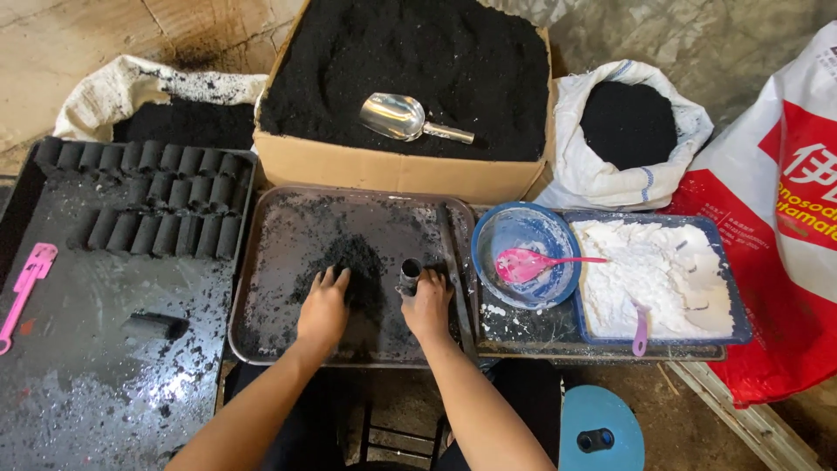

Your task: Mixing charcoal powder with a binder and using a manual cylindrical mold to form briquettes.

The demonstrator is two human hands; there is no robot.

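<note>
black powder (349, 262) sits heaped mid metal tray (261, 262), raised rim keeps it from spilling. behind it, cardboard box (392, 170) full of the same powder, metal scoop (401, 116) lying on top within reach. left tray (105, 349) has pressed black cylinders (148, 196) in rows at the far end, open room in front. right, blue bowl (527, 253) with pink spoon (527, 264), beside blue tray of white powder (654, 275). left hand (323, 310) flat, fingers spread, pressing on the heap. right hand (429, 305) clamped round small metal tube (409, 275), upright at the heap's edge, near the tray's right rim.
</note>
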